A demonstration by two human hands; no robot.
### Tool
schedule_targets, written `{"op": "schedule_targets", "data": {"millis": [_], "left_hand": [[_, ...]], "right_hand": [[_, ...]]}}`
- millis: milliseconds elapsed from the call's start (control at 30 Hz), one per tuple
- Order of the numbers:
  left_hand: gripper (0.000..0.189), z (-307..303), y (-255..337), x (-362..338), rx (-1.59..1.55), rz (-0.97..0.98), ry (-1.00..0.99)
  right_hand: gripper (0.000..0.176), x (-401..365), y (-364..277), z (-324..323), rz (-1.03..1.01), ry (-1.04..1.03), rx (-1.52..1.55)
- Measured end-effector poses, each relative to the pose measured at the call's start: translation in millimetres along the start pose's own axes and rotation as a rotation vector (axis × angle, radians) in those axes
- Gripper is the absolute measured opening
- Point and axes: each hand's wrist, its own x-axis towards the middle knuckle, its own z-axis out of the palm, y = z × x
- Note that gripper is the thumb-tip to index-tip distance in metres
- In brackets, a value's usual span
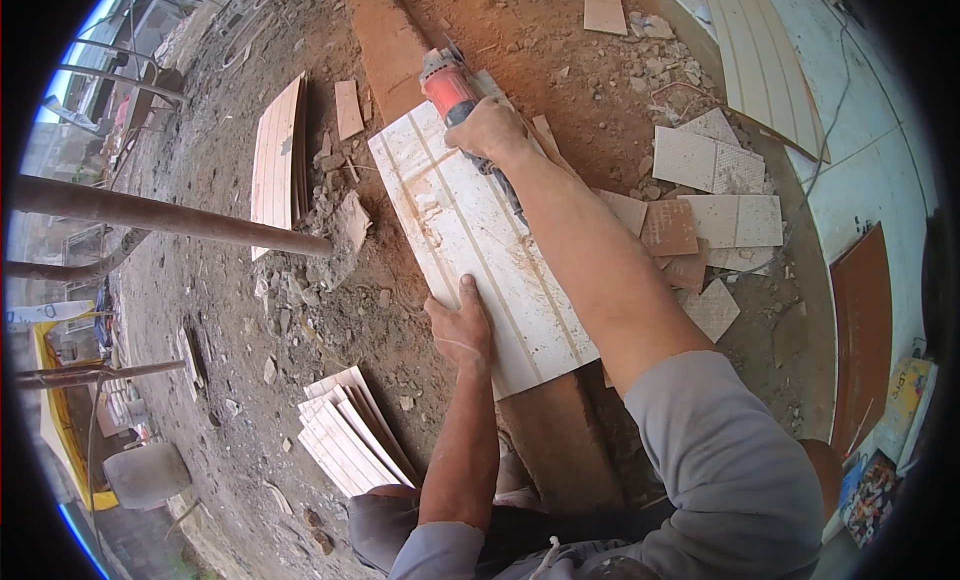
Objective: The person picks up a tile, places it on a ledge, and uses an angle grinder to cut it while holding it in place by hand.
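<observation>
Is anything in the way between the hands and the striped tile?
Nothing visible blocks the left hand, which touches the striped tile. Between the right hand and the tile's far end, I see only the red power tool it grips.

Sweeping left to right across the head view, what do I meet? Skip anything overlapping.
Yellow frame, upper tile stack, left hand, tile pile, brown panel.
</observation>
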Motion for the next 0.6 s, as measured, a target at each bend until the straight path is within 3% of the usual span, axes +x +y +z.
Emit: {"op": "schedule_targets", "data": {"millis": [600], "left_hand": [[0.074, 0.2, 0.7, -0.5, 0.012, -0.001, -0.008]], "right_hand": [[0.078, 7.8, -0.9, 4.2, 0.002, 0.006, 0.012]]}}
